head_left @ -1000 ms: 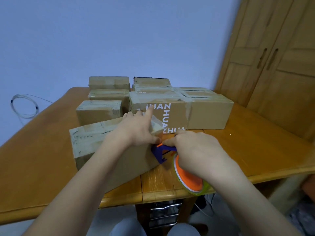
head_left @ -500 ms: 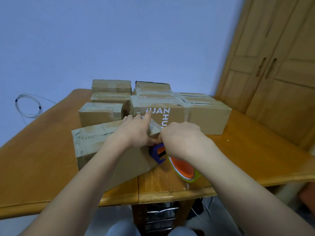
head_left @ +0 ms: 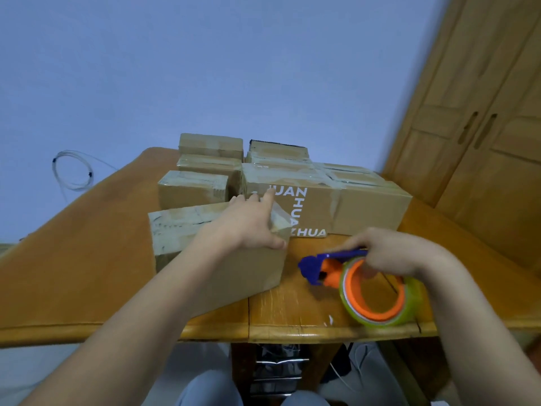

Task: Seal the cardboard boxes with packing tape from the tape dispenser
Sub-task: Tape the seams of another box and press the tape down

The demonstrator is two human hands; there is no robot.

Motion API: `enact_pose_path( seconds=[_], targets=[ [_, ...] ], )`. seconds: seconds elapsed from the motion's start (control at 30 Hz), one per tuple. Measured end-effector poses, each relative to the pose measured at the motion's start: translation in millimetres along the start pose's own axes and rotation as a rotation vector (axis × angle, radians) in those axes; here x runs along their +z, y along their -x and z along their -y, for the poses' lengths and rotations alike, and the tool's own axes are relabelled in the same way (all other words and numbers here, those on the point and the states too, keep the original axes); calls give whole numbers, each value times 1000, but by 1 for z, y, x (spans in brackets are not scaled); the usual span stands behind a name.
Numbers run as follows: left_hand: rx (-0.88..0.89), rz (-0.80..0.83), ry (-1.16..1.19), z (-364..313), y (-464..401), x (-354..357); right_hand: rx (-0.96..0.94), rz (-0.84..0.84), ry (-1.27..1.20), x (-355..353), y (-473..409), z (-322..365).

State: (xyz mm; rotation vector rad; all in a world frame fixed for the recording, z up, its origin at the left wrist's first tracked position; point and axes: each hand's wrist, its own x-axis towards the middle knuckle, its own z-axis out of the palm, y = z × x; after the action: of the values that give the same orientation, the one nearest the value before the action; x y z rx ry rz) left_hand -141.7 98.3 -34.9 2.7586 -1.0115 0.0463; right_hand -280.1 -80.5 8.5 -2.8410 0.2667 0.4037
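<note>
On the wooden table [head_left: 292,315], near edge: front box [head_left: 216,259] taped across top, held down by flat left hand [head_left: 248,227], fingers straight on tape end at right corner. Tape dispenser [head_left: 363,285] lifted just beside box, apart, gripped by curled right hand [head_left: 392,253]. Probably strip finished; other boxes [head_left: 322,200] behind looked already taped.

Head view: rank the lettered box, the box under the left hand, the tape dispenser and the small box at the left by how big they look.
1. Lettered box and box under the left hand: similar; the latter is nearer, so unranked.
2. Tape dispenser, though nearness enlarges it.
3. Small box at the left, partly hidden.
</note>
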Motion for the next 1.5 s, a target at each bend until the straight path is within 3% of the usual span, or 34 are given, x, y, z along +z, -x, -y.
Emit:
enact_pose_path(
  seconds=[0.2,0.3,0.5,0.63,0.73,0.83,0.93,1.0,1.23,1.5],
  targets=[
    [107,42,33,9,11,-7,158,-181,-689,38,-24,-66],
    [147,102,55,13,16,-12,235,-264,-870,61,-49,-79],
    [263,259,142,22,22,-19,258,-430,-914,69,-79,-87],
    [298,261,59,21,20,-12,280,-609,-650,68,-95,-97],
    [300,246,145,22,23,-13,178,-870,-402,63,-89,-94],
    [201,170,468,20,26,-23,-94,-1110,-487,70,-79,-59],
    [105,24,365,20,20,-22,-471,-1133,-580,93,-80,-8],
    [53,56,222,17,17,-19,-647,-1096,-608,109,-89,17],
    [2,70,187,16,16,-17,-717,-1216,-739,139,-123,32],
    [13,57,222,17,15,-17,-735,-1143,-740,143,-120,30]
  ],
)
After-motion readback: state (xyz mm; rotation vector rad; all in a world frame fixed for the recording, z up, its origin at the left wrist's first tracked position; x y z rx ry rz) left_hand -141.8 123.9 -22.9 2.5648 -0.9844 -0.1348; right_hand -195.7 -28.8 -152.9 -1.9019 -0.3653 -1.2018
